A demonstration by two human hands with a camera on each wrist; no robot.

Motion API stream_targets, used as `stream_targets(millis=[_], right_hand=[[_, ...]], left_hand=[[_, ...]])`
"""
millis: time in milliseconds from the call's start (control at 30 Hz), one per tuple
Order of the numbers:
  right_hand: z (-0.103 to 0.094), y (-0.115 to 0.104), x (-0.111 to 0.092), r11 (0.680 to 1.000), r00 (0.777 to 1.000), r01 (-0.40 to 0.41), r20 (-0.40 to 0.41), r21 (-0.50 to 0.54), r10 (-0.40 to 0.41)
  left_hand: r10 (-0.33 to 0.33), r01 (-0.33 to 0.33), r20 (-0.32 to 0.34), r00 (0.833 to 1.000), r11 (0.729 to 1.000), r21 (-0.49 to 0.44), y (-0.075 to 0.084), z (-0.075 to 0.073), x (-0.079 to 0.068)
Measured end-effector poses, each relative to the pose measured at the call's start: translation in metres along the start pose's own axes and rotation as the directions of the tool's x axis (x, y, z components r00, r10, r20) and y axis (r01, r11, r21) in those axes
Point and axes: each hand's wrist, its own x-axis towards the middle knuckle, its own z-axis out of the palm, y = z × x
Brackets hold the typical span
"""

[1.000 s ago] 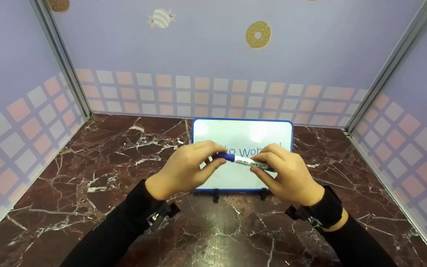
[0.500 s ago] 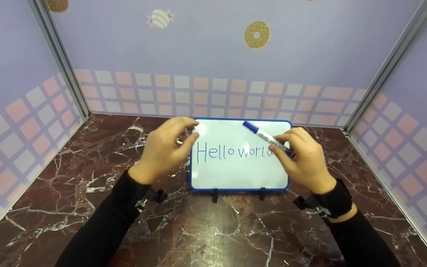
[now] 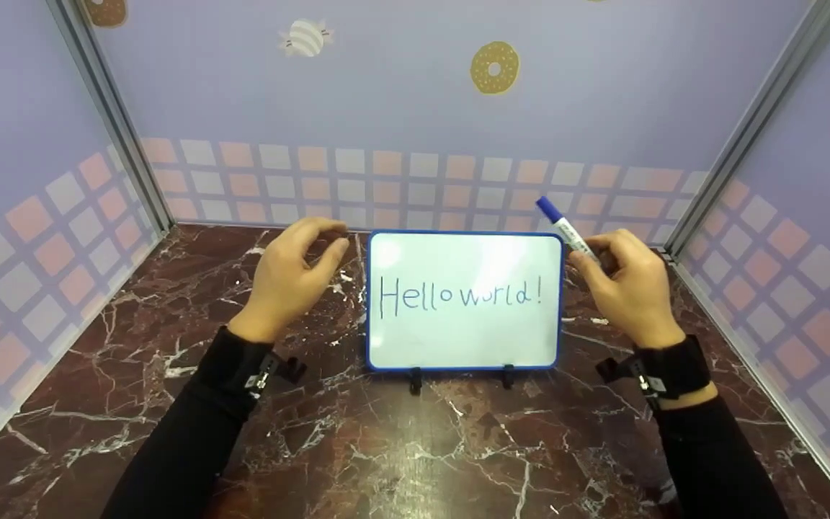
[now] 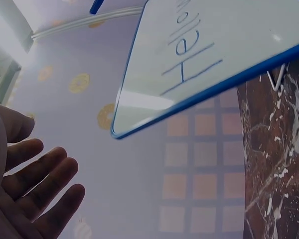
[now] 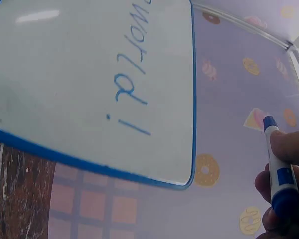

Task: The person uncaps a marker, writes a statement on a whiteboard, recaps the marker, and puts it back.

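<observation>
A whiteboard (image 3: pixel 458 335) with a blue frame stands in the middle of the table, with "Hello world!" written on it in blue. Right of the board, my right hand (image 3: pixel 627 285) pinches a blue and white marker (image 3: pixel 566 231) between thumb and fingers, its blue end tilted up and to the left. In the right wrist view the marker (image 5: pixel 276 159) shows a blue part at each end. My left hand (image 3: pixel 289 277) hovers left of the board, fingers loosely bent and holding nothing; the left wrist view shows its fingers (image 4: pixel 50 184) spread apart from the board.
Black feet (image 3: pixel 416 380) prop up the board's lower edge. The table (image 3: pixel 415 454) has a dark red marbled top. Patterned purple walls (image 3: pixel 386 86) close off the back and both sides, with grey metal posts (image 3: pixel 753 130) in the corners.
Both hands have moved apart from in front of the board, the left letting go of the marker's blue end. The right hand carried the marker right, uncovering the writing.
</observation>
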Motion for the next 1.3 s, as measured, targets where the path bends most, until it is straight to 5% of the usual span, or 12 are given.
stream_targets(millis=[267, 733, 1300], right_hand=[[-0.006, 0.027, -0.003, 0.982, 0.985, -0.173, 0.011, -0.082, 0.174], [-0.008, 0.048, -0.007, 0.938, 0.944, -0.300, 0.089, -0.175, 0.319], [-0.012, 0.087, -0.021, 0.843, 0.824, -0.455, 0.222, -0.287, 0.520]], left_hand=[[-0.097, 0.097, -0.004, 0.995, 0.994, 0.049, -0.023, -0.003, -0.002], [-0.241, 0.229, 0.068, 0.968, 0.962, 0.146, -0.056, -0.006, -0.009], [-0.367, 0.328, 0.158, 0.917, 0.917, 0.228, -0.086, -0.004, -0.022]])
